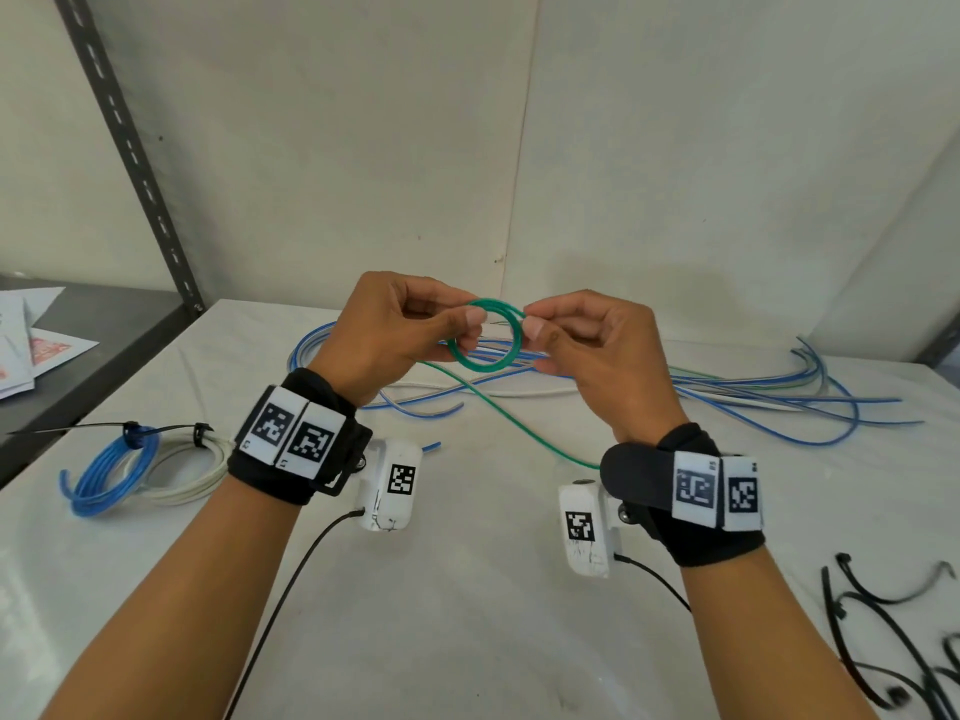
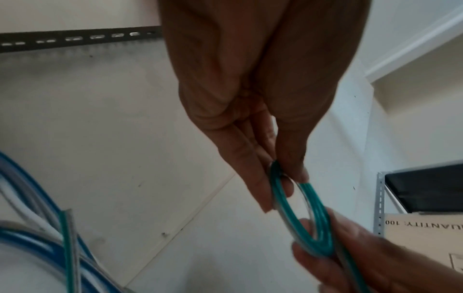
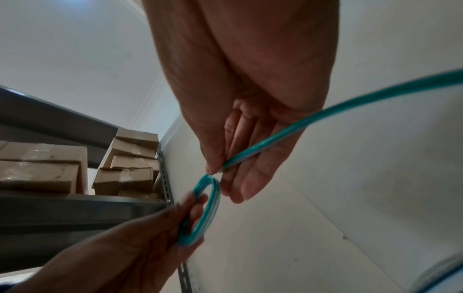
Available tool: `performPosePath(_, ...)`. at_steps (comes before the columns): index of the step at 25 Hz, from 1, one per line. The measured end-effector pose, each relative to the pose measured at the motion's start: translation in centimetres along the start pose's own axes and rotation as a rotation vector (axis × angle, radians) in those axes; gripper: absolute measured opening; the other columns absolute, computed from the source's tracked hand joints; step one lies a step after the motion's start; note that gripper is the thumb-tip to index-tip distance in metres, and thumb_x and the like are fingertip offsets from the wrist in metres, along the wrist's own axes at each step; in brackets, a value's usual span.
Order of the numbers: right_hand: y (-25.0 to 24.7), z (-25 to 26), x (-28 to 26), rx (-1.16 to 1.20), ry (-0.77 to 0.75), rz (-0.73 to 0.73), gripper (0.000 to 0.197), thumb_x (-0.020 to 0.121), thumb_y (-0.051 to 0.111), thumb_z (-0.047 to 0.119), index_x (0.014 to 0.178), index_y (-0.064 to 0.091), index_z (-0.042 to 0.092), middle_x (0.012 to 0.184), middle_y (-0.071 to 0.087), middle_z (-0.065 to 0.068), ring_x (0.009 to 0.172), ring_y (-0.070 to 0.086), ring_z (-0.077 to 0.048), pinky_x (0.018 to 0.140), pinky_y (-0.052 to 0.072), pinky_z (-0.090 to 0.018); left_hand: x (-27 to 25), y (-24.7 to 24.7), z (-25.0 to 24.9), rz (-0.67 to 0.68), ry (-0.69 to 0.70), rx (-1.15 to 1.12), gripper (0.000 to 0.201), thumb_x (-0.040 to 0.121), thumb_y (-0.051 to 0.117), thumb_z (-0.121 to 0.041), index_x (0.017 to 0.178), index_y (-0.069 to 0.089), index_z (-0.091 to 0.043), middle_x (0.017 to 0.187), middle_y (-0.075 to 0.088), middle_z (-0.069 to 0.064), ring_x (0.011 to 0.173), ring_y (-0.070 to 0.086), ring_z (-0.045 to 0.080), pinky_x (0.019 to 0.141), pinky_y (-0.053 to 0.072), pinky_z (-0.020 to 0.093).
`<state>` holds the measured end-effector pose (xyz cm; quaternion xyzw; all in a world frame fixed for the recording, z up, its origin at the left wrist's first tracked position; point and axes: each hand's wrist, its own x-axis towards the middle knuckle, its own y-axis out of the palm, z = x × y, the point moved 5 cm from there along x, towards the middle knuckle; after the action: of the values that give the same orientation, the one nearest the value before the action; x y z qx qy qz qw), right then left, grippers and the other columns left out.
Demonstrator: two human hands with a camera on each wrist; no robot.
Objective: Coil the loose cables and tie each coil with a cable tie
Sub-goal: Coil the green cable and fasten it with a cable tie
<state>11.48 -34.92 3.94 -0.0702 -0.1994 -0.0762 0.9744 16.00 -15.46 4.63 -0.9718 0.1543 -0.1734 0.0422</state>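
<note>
While raised, both hands (image 1: 395, 330) (image 1: 597, 356) on green coil (image 1: 488, 337).

A white table (image 1: 467, 641) holds a pile of loose blue and white cables (image 1: 753, 402) at the back, a tied blue coil (image 1: 111, 475) and white coil (image 1: 192, 475) on the left, and black cable ties (image 1: 883, 631) at the lower right.

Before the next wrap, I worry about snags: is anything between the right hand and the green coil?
Nothing visible. The right hand already pinches the green cable at the green coil, which the left hand holds above the table, clear of the loose blue cables.
</note>
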Motion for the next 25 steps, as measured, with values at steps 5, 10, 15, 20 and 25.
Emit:
performPosePath(5,2.1,-0.6,-0.7,0.205,0.027,-0.057,0.007,0.093,0.069,0.006,0.1,0.068,0.006,0.09,0.078,-0.014,0.085,0.076,-0.026,0.074,0.063,-0.039,0.1,-0.1,-0.1,-0.108,0.018,-0.138,0.016,0.091,0.068,-0.004,0.104,0.072,0.005,0.078,0.074,0.011,0.073,0.071,0.021,0.07,0.06,0.028)
performPosePath(10,1.9,-0.8,-0.7,0.429,0.167,-0.034,0.017,0.096,0.063,0.009,0.113,0.067,0.008,0.098,0.076,-0.015,0.091,0.075,-0.024,0.082,0.06,-0.034,0.2,0.4,0.0,-0.065,-0.015,-0.203,0.014,0.091,0.067,-0.004,0.104,0.072,0.0,0.079,0.077,0.007,0.075,0.074,0.017,0.07,0.059,0.026)
performPosePath(15,1.6,-0.4,-0.7,0.397,0.209,-0.008,0.014,0.097,0.062,0.008,0.11,0.068,0.007,0.101,0.077,-0.014,0.097,0.075,-0.024,0.09,0.06,-0.038,0.0,0.3,0.0,-0.007,-0.072,-0.278,0.025,0.079,0.071,-0.016,0.1,0.073,-0.003,0.081,0.077,0.01,0.078,0.074,0.018,0.073,0.06,0.028)
performPosePath(20,1.6,-0.3,-0.8,0.385,0.157,-0.061,0.01,0.097,0.062,0.005,0.105,0.068,0.003,0.1,0.077,-0.017,0.096,0.075,-0.026,0.086,0.061,-0.041,0.1,0.5,0.3,0.005,-0.098,-0.317,0.027,0.077,0.071,-0.017,0.101,0.072,-0.003,0.081,0.076,0.01,0.079,0.074,0.02,0.074,0.06,0.029)
performPosePath(25,2.1,0.0,-0.8,0.291,0.037,-0.049,0.021,0.096,0.063,0.003,0.116,0.068,0.007,0.097,0.077,-0.016,0.089,0.075,-0.023,0.077,0.062,-0.035,0.2,0.1,0.4,-0.069,-0.084,-0.383,0.028,0.079,0.071,-0.019,0.102,0.072,-0.004,0.083,0.075,0.008,0.08,0.073,0.019,0.072,0.06,0.029)
